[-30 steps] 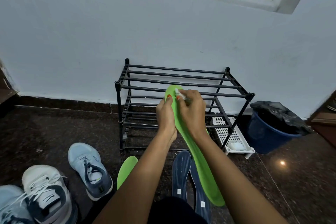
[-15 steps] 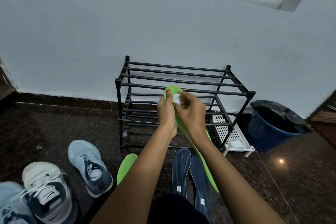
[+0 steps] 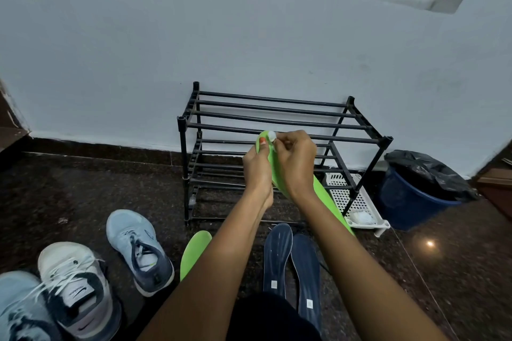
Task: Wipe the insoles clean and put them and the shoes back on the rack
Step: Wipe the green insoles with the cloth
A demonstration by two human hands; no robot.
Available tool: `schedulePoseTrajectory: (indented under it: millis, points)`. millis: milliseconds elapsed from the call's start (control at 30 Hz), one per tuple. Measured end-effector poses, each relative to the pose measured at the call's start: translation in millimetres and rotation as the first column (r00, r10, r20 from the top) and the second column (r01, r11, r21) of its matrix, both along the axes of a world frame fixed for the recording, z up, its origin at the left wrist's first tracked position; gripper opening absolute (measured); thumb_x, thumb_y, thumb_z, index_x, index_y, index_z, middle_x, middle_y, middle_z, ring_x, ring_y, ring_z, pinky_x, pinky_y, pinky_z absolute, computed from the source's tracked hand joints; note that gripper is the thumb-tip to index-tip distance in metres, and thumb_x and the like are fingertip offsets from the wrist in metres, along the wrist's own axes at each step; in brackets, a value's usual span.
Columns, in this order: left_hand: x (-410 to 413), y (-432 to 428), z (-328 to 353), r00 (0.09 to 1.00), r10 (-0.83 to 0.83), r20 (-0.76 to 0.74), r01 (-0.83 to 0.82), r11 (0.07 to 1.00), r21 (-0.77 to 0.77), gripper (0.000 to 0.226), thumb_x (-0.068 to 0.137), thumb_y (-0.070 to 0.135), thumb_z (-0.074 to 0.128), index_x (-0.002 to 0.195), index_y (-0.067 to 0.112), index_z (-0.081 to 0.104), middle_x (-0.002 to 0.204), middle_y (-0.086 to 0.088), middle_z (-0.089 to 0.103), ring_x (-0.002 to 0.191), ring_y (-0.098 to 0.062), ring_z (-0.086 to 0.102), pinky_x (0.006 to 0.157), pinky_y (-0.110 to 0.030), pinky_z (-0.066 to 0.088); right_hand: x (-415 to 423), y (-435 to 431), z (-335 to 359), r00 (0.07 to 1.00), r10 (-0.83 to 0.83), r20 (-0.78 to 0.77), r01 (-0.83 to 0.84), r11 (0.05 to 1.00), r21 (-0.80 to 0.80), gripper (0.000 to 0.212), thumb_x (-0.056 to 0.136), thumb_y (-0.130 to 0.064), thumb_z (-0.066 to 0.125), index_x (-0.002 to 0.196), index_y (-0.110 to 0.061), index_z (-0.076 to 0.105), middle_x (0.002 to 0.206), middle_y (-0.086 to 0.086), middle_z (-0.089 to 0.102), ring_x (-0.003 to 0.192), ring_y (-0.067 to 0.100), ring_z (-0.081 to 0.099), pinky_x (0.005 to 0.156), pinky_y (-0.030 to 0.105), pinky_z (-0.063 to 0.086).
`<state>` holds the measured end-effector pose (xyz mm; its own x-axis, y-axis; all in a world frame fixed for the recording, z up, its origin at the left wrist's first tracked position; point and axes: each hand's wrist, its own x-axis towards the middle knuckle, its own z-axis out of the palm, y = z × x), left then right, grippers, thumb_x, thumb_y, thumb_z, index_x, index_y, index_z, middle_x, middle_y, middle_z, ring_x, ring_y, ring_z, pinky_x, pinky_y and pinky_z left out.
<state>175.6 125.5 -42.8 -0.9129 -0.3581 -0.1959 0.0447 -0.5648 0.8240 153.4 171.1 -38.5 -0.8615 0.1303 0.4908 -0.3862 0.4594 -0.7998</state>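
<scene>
- Green insole (image 3: 328,202) held up in front of rack (image 3: 277,116), toe end raised level with rack's top front bar
- Insole gripped near toe by left hand (image 3: 257,169), fingers curled behind, thumb laid on upper face
- Small white wad (image 3: 271,135) pinched in right hand (image 3: 295,163) fingertips, pressed at insole tip
- Second green insole (image 3: 194,252) and two navy insoles (image 3: 277,255) laid on floor in front of rack; white tags on the navy ones, writing unreadable
- Light blue shoe (image 3: 138,249) and white shoe (image 3: 77,285) on floor left of rack; swoosh-shaped mark seen on white one
- White tray (image 3: 352,202) under rack's right end
</scene>
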Motion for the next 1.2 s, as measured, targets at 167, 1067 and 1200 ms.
schedulePoseTrajectory:
  millis: [167, 1067, 1200]
  points:
    - [0.5, -1.5, -0.6, 0.999, 0.034, 0.012, -0.034, 0.999, -0.011, 0.025, 0.1, 0.018, 0.04, 0.105, 0.007, 0.062, 0.086, -0.008, 0.064, 0.084, -0.022, 0.061, 0.08, -0.036, 0.05, 1.3, -0.3, 4.1, 1.0, 0.025, 0.014, -0.026, 0.999, 0.021, 0.008, 0.084, -0.002, 0.061, 0.088, 0.002, 0.067, 0.087, 0.013, 0.064, 0.08, 0.021, 0.061, 0.076, 0.034, 0.05]
    - [5.2, 1.0, 0.1, 1.0, -0.004, -0.006, 0.004, 0.993, -0.116, 0.023, 0.1, 0.021, 0.041, 0.098, 0.015, 0.062, 0.096, -0.01, 0.067, 0.095, -0.026, 0.063, 0.089, -0.039, 0.049, 7.2, 2.9, 5.9, 0.998, 0.034, 0.055, -0.033, 0.999, -0.018, 0.01, 0.084, -0.001, 0.059, 0.084, 0.003, 0.068, 0.077, 0.01, 0.064, 0.073, 0.022, 0.059, 0.07, 0.037, 0.049]
    - [7.2, 2.0, 0.1, 1.0, -0.011, -0.015, 0.009, 0.989, -0.148, 0.023, 0.1, 0.021, 0.041, 0.102, 0.014, 0.063, 0.095, -0.009, 0.067, 0.095, -0.027, 0.063, 0.087, -0.039, 0.05, 4.7, 4.4, 4.7, 0.998, 0.006, 0.055, -0.005, 1.0, -0.013, 0.011, 0.086, -0.003, 0.058, 0.089, 0.003, 0.068, 0.085, 0.013, 0.065, 0.076, 0.019, 0.058, 0.074, 0.036, 0.049]
